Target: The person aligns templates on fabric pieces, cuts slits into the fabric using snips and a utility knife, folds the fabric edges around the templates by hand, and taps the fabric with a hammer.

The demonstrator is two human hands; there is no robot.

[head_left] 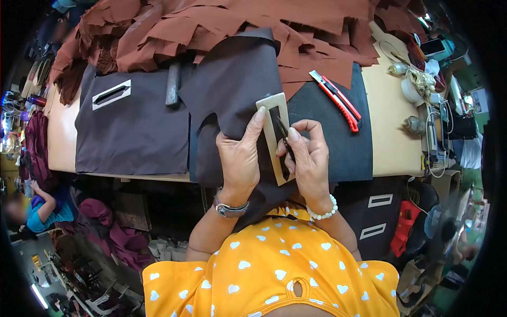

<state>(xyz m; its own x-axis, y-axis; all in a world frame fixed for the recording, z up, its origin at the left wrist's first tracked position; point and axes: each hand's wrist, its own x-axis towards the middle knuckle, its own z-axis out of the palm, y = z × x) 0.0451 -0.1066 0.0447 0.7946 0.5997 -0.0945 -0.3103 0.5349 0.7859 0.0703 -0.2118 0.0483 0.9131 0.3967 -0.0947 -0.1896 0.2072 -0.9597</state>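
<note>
My left hand (240, 156) grips a dark brown sheet (232, 84), leather or fabric, with the thumb pressed on a pale rectangular frame (274, 142) that lies on it. The frame has a long narrow slot showing dark material. In my right hand (309, 164) is a slim dark pointed tool (282, 127), its tip at the slot; the fingers partly cover it, so I cannot tell its exact kind. Left of my hands, another dark brown sheet (132, 137) lies flat with a similar pale frame (111, 95) around a slot.
A red-handled cutter knife (338, 103) lies on a dark mat (343, 153) to the right. A dark metal bar (172, 84) rests at the back left. Rust-brown pieces (227, 31) are heaped behind. Another person (47, 208) is at the far left.
</note>
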